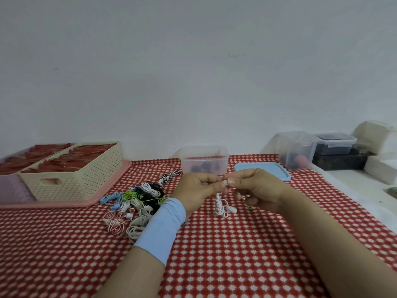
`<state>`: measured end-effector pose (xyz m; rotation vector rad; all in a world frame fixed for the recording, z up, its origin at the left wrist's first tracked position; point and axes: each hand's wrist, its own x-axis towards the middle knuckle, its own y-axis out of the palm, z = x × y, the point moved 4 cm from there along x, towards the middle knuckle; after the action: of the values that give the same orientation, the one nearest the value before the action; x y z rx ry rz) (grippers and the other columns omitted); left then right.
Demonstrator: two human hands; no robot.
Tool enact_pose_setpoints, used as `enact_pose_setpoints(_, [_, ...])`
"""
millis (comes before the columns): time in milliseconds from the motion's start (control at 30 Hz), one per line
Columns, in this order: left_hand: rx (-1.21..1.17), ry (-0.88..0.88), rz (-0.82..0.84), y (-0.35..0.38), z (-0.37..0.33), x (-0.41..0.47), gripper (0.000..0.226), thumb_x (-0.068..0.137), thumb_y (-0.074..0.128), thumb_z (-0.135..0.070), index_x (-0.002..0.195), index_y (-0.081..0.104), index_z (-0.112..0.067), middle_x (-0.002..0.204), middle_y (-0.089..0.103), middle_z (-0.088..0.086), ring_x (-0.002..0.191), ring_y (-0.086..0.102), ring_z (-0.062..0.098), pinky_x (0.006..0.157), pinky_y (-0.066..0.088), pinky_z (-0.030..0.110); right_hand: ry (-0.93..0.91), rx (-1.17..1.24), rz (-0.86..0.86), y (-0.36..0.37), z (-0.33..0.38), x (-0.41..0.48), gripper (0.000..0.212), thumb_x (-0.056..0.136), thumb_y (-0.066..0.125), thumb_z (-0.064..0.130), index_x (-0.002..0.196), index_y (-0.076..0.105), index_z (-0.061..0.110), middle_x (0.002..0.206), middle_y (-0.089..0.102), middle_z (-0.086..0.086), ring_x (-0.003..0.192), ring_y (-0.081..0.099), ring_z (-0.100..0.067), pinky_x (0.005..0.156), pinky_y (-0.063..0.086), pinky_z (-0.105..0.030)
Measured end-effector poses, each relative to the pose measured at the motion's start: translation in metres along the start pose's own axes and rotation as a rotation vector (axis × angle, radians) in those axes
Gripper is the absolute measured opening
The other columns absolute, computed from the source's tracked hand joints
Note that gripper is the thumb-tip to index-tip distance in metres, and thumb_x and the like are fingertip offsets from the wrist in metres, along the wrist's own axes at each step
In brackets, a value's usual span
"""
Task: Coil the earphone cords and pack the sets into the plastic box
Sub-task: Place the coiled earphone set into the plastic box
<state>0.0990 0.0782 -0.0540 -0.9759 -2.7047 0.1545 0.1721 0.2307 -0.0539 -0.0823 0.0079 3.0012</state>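
While left hand [198, 191] & right hand [258, 190] pinch white earphones [219, 204], plastic box [204, 152] sits behind, pile [137, 201] left.

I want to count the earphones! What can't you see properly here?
Head view only:
- Clear plastic box: cloudy walls and blur leave only dark and red blobs inside.
- Earphone pile: tangled, partly behind the blue sleeve; no sure count.
- White earphone cord: top hidden by the left hand and right hand.
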Motion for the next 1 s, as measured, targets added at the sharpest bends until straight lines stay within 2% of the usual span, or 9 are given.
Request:
enact_pose_setpoints(100, [-0.006,-0.014,-0.002,0.0,0.001,0.0,0.012,0.083,0.075,-0.014,0.095,0.077,-0.012,0.085,0.078,0.004,0.089,0.073,0.011,0.086,0.053,0.021,-0.01,-0.018,-0.017,-0.001,0.0,0.0,0.024,0.078,0.074,0.015,0.1,0.079,0.006,0.083,0.07,-0.012,0.057,0.055,-0.012,0.04,0.024,-0.018])
enact_pose_setpoints(267, [-0.04,-0.034,0.02,0.001,-0.001,0.001,0.012,0.082,0.076,-0.016,0.094,0.077,-0.015,0.088,0.078,0.005,0.092,0.073,0.015,0.094,0.054,0.032,-0.004,0.051,0.04,-0.001,0.001,-0.002,0.033,0.076,0.073,0.017,0.106,0.076,0.003,0.085,0.071,-0.011,0.059,0.058,-0.012,0.038,0.027,-0.016])
enact_pose_setpoints(367, [-0.013,-0.035,0.011,0.001,0.002,0.0,0.014,0.082,0.076,-0.013,0.096,0.077,-0.011,0.087,0.077,0.007,0.089,0.074,0.015,0.089,0.055,0.026,-0.012,-0.011,-0.005,-0.001,-0.001,0.001,0.028,0.074,0.075,0.018,0.099,0.079,0.007,0.087,0.071,-0.015,0.059,0.059,-0.013,0.038,0.028,-0.018])
enact_pose_setpoints(533, [0.053,-0.034,-0.044,-0.002,0.003,0.002,0.01,0.082,0.077,-0.01,0.091,0.075,-0.014,0.083,0.077,0.003,0.083,0.074,0.009,0.077,0.054,0.014,-0.067,-0.155,-0.096,-0.003,0.0,0.0,0.013,0.088,0.074,0.013,0.098,0.08,0.011,0.087,0.075,-0.012,0.06,0.061,-0.013,0.043,0.034,-0.022])
enact_pose_setpoints(600, [0.043,-0.048,-0.078,-0.003,0.003,0.003,0.012,0.082,0.078,-0.01,0.091,0.074,-0.017,0.087,0.078,0.003,0.085,0.074,0.01,0.077,0.053,0.014,-0.122,-0.158,-0.135,-0.002,0.003,-0.001,0.012,0.089,0.073,0.013,0.098,0.08,0.012,0.089,0.076,-0.014,0.063,0.064,-0.017,0.045,0.036,-0.024])
enact_pose_setpoints(667, [0.06,-0.053,-0.091,-0.004,0.002,0.005,0.015,0.081,0.078,-0.011,0.095,0.075,-0.016,0.09,0.078,0.002,0.087,0.074,0.01,0.082,0.055,0.019,-0.143,-0.13,-0.157,-0.002,0.006,-0.002,0.011,0.09,0.072,0.013,0.099,0.079,0.012,0.091,0.077,-0.013,0.066,0.066,-0.023,0.047,0.038,-0.027])
enact_pose_setpoints(733, [0.083,-0.051,-0.096,-0.005,0.001,0.005,0.019,0.079,0.08,-0.012,0.098,0.075,-0.014,0.089,0.078,0.0,0.084,0.073,0.006,0.08,0.055,0.016,-0.147,-0.16,-0.151,-0.002,0.008,-0.005,0.012,0.09,0.073,0.016,0.1,0.079,0.014,0.093,0.078,-0.01,0.068,0.068,-0.026,0.05,0.039,-0.029])
enact_pose_setpoints(833, [0.15,-0.032,-0.11,-0.006,-0.002,0.005,0.018,0.078,0.082,-0.015,0.095,0.075,-0.018,0.085,0.077,-0.005,0.078,0.072,0.001,0.067,0.05,0.007,-0.187,-0.265,-0.127,0.002,0.01,-0.007,0.014,0.086,0.076,0.018,0.099,0.08,0.015,0.091,0.078,-0.007,0.066,0.07,-0.025,0.051,0.041,-0.031])
enact_pose_setpoints(1000, [0.141,-0.014,-0.112,-0.005,-0.005,0.004,0.015,0.079,0.08,-0.009,0.093,0.076,-0.013,0.08,0.075,-0.008,0.073,0.071,-0.001,0.063,0.049,0.006,-0.237,-0.288,-0.224,-0.001,0.01,-0.006,0.011,0.085,0.078,0.013,0.096,0.08,0.013,0.08,0.077,-0.008,0.061,0.068,-0.017,0.053,0.045,-0.033])
